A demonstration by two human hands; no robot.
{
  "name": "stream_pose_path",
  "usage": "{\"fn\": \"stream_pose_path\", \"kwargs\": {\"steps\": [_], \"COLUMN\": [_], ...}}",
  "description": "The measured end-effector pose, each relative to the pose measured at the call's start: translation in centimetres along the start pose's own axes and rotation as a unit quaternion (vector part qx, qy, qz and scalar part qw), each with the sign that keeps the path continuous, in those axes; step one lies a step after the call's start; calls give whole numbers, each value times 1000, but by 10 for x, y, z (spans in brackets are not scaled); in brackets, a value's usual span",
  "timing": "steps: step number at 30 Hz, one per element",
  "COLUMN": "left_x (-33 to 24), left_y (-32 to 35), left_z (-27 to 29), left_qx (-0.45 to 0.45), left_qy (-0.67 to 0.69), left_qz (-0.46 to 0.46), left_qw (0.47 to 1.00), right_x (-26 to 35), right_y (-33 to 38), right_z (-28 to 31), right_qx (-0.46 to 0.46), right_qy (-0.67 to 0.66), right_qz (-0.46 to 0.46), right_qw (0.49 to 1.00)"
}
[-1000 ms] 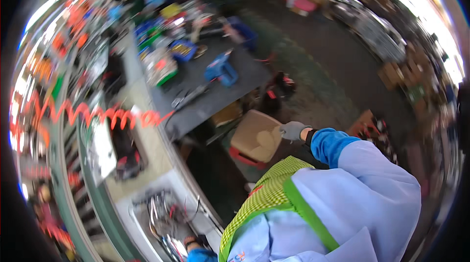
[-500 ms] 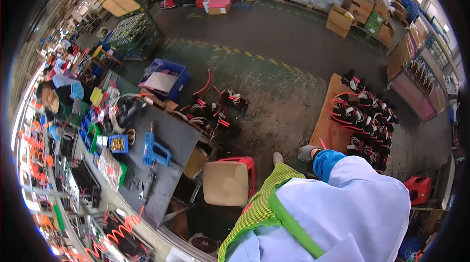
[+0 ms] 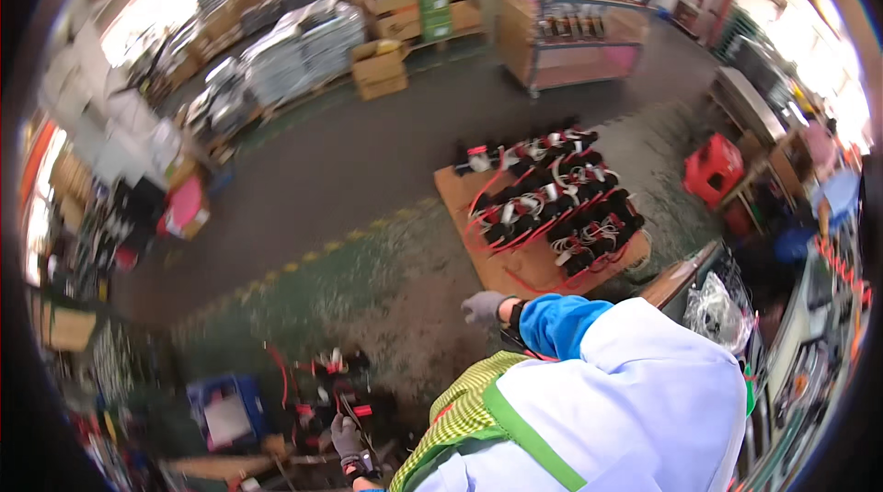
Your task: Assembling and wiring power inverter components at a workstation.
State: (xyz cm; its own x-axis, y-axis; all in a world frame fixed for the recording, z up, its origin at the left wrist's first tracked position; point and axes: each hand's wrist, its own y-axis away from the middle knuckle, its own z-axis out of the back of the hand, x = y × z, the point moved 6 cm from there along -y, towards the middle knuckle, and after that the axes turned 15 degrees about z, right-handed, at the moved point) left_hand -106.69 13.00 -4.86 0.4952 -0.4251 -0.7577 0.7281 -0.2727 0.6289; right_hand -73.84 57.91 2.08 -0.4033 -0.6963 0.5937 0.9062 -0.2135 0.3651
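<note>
My right hand (image 3: 483,307), in a grey glove, reaches forward over the floor in front of me. Its fingers are curled closed, and what they hold, if anything, is hidden. A black shape and a bit of red tubing show under that wrist. Beyond it lies a brown board (image 3: 457,202) bearing rows of black units (image 3: 543,202) with white cables and red tubes. At the lower left, my gloved left hand (image 3: 347,437) is beside more black units (image 3: 331,377) with red tubes. Thin cables run by its fingers; blur hides whether it grips them.
A blue bin (image 3: 225,409) stands at the lower left. A wheeled rack (image 3: 589,60) and cardboard boxes (image 3: 379,71) are at the back. On the right are a red plastic stool (image 3: 714,170) and a clear plastic bag (image 3: 716,313) near a bench. Another person's blue sleeve shows at the far right.
The view has swung to the right, so the boards and rack sit further left and the workbench with the blue heat gun is gone. My left hand has come into view.
</note>
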Motion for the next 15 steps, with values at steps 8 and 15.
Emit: {"fn": "stream_pose_path", "kwargs": {"steps": [8,15], "left_x": [-68,-78], "left_y": [-112,-256], "left_z": [-152,-64], "left_qx": [185,239], "left_qy": [-562,-719], "left_qz": [-445,-251], "left_qw": [671,602], "right_x": [-129,-160], "right_y": [70,-26], "right_z": [-22,-26], "right_qx": [-19,70], "right_qy": [-43,-121], "right_qz": [-207,-305], "right_qw": [977,942]}}
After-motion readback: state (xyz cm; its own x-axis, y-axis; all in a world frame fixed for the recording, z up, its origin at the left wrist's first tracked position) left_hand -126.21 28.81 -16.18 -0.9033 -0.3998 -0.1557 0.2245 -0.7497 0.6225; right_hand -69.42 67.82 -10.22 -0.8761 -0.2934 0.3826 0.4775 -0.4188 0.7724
